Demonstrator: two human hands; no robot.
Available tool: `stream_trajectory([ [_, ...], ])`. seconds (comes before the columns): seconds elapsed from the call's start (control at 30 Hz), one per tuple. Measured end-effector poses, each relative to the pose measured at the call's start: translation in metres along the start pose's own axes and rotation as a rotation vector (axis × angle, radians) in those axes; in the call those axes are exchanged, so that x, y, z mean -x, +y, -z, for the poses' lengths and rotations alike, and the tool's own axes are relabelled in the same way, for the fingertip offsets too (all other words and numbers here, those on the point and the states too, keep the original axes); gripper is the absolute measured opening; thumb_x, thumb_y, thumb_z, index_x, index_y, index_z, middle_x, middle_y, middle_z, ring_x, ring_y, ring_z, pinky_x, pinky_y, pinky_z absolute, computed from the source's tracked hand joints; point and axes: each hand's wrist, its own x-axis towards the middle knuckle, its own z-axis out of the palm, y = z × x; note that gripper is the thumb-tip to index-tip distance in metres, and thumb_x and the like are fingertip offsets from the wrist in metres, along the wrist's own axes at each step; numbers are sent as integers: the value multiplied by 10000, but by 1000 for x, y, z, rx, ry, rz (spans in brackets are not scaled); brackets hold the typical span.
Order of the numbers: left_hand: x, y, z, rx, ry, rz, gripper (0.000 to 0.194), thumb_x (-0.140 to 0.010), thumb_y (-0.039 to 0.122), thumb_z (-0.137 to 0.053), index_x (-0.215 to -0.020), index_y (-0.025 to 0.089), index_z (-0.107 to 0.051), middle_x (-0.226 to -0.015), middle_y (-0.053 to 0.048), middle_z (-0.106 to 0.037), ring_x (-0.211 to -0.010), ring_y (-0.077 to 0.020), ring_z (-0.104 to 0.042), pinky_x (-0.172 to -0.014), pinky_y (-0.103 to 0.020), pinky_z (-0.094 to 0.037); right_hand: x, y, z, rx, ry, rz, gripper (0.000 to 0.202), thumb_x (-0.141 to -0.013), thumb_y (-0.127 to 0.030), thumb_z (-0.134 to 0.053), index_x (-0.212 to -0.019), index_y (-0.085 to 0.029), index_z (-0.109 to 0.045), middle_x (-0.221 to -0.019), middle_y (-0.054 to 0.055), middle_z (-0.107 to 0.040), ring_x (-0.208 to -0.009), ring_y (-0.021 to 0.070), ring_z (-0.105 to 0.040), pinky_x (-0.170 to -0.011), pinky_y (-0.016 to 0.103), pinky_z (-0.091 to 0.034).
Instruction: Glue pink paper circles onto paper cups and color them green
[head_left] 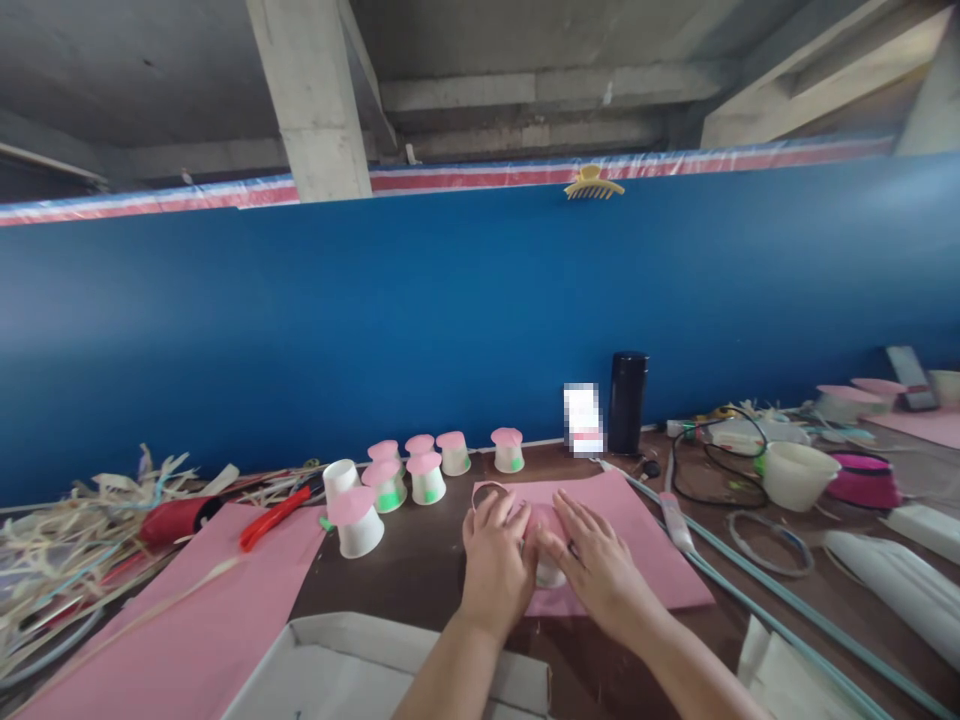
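Observation:
My left hand (497, 545) and my right hand (592, 560) lie on either side of a small upturned white cup (551, 573). A pink paper piece (545, 522) covers its top. Both hands have their fingers stretched forward and lying over the pink edges, thumbs close together at the near side. Much of the cup and its cover is hidden under them. A pink sheet (660, 560) spreads beneath on the brown table. A thin dark ring-like loop (487, 488) shows just beyond my left fingers.
Several upturned cups with pink tops, such as a cup (361, 530), stand to the left. Further left are red-handled pliers (275, 518), a pink sheet (202, 610) and pale strips (67, 560). An open white box (352, 640) sits in front; a black cylinder (628, 405) and cables (772, 580) lie right.

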Motion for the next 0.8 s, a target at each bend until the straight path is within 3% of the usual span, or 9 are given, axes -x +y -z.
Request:
stream_trajectory([
  [0.17,0,4,6,7,3,2,414,-935,391,-338,-1220,222,-587,-1338,-74,-520,-1288,-268,-367,-1067,-511,-282,-10,15,2,-111,157,-25,608,-921,-499,-287,-1376,-117,-418,-1381,130,-483,-1277,246,-422,-1048,426,-349],
  [0.43,1,1,-2,14,1,-6,441,-919,445,-366,-1222,214,-588,-1347,-83,-513,-1285,-285,-371,-1055,-516,-305,-8,9,-3,-116,55,-35,631,-889,-510,-382,-1387,-122,-408,-1387,125,-477,-1281,279,-411,-1033,447,-366],
  [0.8,2,0,-4,7,-17,-5,417,-922,425,-374,-1226,226,-579,-1326,-72,-532,-1267,-256,-394,-1041,-475,-340,-4,6,-1,-106,-37,-61,568,-910,-502,-338,-1355,-174,-466,-1399,72,-475,-1299,271,-394,-1034,443,-359],
])
